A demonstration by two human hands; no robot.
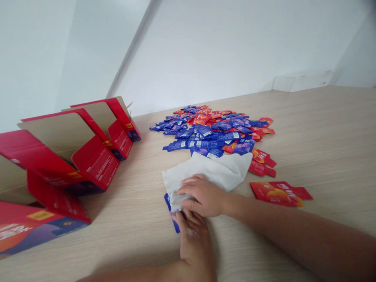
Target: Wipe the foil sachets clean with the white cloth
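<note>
My right hand [202, 196] presses a white cloth [217, 170] down onto the wooden table [323, 137], its fingers curled over the cloth's near left corner. Just below it, my left hand [194, 239] reaches in from the bottom edge, fingertips on a blue packet [172, 217] that sticks out from under the cloth. Most of that packet is hidden by the cloth and both hands. Behind the cloth lies a pile of blue and red packets [214, 129].
Several open red cardboard display boxes [88, 152] stand and lie along the left side of the table. Loose red packets [277, 192] lie to the right of my right forearm. A white wall rises behind the table's far edge.
</note>
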